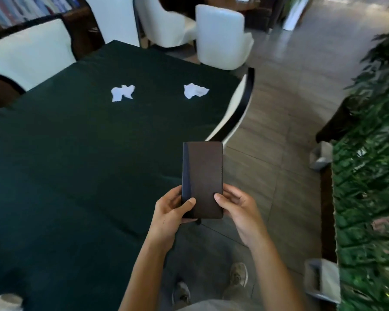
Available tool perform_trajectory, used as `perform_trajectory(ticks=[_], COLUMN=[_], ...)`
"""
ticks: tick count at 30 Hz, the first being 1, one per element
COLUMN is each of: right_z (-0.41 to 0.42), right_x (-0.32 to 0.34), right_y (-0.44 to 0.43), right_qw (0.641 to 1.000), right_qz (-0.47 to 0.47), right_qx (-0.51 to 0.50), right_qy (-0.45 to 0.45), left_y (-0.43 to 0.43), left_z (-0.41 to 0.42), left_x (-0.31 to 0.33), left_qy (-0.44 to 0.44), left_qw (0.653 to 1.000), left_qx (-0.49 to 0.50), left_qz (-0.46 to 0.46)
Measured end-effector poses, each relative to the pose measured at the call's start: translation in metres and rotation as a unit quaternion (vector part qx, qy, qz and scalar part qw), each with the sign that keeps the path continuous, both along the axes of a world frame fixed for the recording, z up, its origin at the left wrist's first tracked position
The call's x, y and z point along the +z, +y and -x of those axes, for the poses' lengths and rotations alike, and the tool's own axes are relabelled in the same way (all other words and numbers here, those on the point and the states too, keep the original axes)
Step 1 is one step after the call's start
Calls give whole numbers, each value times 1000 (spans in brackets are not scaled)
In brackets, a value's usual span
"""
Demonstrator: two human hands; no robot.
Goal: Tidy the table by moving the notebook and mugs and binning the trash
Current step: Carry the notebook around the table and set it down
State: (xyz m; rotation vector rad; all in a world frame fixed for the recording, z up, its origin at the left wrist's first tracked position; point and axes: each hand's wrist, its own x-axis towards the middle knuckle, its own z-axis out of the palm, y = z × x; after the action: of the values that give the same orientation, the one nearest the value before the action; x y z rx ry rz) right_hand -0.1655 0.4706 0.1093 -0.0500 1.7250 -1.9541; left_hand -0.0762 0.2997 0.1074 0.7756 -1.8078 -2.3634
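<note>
A dark brown notebook [203,176] is held upright in the air past the table's right edge, over the floor. My left hand [174,209] grips its lower left edge and my right hand [236,209] grips its lower right edge. Two crumpled white tissues lie far back on the dark green tablecloth [76,153]: one tissue [121,92] to the left, the other tissue [194,90] to the right. A pale mug [6,301] shows partly at the bottom left corner.
White chairs stand around the table, one chair [236,108] tucked at the right edge. A grey bin [321,281] stands on the tiled floor at bottom right, another grey bin [321,154] farther back. Green plants [368,176] line the right side.
</note>
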Motion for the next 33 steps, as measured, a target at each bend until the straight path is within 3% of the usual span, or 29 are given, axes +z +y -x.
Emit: perform_trajectory(ticks=[7, 20, 33], right_z=[44, 164, 269], right_x=[11, 24, 15], right_y=[91, 230, 285], right_qw=[996, 990, 978], right_qz=[-1, 30, 38], right_qx=[-89, -134, -203], right_qy=[4, 22, 12], left_y=[79, 219, 264], left_z=[72, 209, 337], left_x=[8, 29, 16], left_qy=[6, 25, 61], left_qw=[996, 994, 981], left_qx=[-81, -101, -182], left_qz=[36, 41, 30])
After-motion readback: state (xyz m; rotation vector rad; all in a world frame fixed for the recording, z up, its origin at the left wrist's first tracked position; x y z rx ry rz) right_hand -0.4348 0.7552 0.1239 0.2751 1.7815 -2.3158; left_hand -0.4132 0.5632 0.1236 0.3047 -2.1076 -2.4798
